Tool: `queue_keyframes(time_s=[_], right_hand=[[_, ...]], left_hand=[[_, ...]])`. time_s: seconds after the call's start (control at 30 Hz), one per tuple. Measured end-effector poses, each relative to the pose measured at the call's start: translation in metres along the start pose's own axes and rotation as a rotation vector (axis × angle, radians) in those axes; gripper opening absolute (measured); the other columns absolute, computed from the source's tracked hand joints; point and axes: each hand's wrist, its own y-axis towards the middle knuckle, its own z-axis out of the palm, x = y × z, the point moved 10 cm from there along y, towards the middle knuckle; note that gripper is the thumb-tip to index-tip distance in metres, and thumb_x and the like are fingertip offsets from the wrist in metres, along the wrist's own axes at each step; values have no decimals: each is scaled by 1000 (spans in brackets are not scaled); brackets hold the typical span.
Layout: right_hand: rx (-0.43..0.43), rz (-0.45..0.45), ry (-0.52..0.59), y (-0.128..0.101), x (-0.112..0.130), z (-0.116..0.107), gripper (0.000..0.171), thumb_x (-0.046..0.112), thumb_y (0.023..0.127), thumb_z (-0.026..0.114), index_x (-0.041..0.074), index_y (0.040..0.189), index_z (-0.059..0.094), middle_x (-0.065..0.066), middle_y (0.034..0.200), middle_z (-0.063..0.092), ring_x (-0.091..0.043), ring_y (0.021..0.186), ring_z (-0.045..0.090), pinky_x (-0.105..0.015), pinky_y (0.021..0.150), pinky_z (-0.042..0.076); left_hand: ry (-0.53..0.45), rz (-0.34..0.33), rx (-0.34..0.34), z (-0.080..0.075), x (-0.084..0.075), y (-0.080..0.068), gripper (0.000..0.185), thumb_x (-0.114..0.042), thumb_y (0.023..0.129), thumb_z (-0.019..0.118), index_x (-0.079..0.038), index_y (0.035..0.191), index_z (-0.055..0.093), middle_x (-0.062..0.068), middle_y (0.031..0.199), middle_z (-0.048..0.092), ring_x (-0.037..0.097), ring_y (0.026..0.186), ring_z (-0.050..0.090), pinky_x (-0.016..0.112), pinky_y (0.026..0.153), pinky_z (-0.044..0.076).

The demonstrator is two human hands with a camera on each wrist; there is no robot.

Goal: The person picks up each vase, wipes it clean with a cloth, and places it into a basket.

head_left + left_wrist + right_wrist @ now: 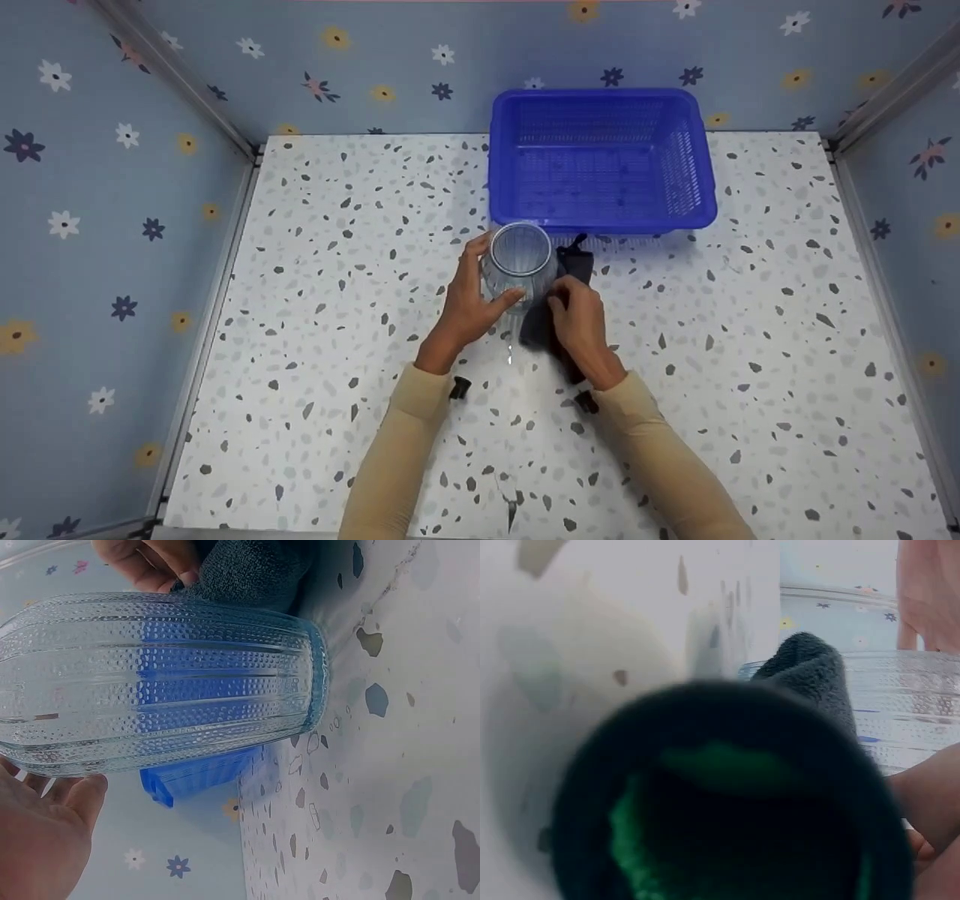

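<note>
A clear ribbed glass vase (534,285) with a dotted texture stands upright near the table's middle, its base on the table in the left wrist view. My left hand (466,304) holds its left side, thumb on the near face and fingers behind. At the vase's right, my right hand (583,319) pinches a dark grey fluffy cloth (810,679), which lies close against the glass. A long dark object with a small loop (577,241) extends beneath the right hand. A blurred dark round rim (712,701), greenish inside, fills the lower right wrist view; its kind is unclear.
A blue plastic basket (600,227) with slotted walls stands just behind the vase, against the back wall. Flower-patterned panels (420,67) enclose the speckled white table (337,262) at the back and both sides.
</note>
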Motion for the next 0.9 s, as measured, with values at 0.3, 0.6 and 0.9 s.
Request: queue_keyframes(time_s=[0.3, 0.6, 0.9], right_hand=[[-63, -49, 62, 1, 32, -34, 9, -9, 94, 71, -4, 101, 72, -21, 98, 74, -39, 94, 71, -52, 84, 56], [-169, -164, 79, 0, 81, -67, 10, -7, 94, 73, -5, 104, 72, -21, 102, 74, -39, 99, 72, -53, 88, 58], [-155, -187, 54, -2, 88, -67, 11, -4, 95, 74, -4, 106, 72, -21, 105, 73, -38, 101, 71, -52, 89, 57]], left_hand=[[2, -23, 7, 0, 0, 0, 98, -78, 91, 60, -2, 147, 37, 19, 160, 41, 33, 149, 43, 50, 117, 42], [-25, -14, 8, 0, 1, 1, 87, -61, 95, 72, -2, 148, 36, 20, 161, 40, 32, 150, 43, 48, 118, 42], [3, -36, -34, -1, 1, -2, 81, -34, 90, 86, -4, 148, 37, 17, 160, 42, 30, 147, 47, 48, 116, 43]])
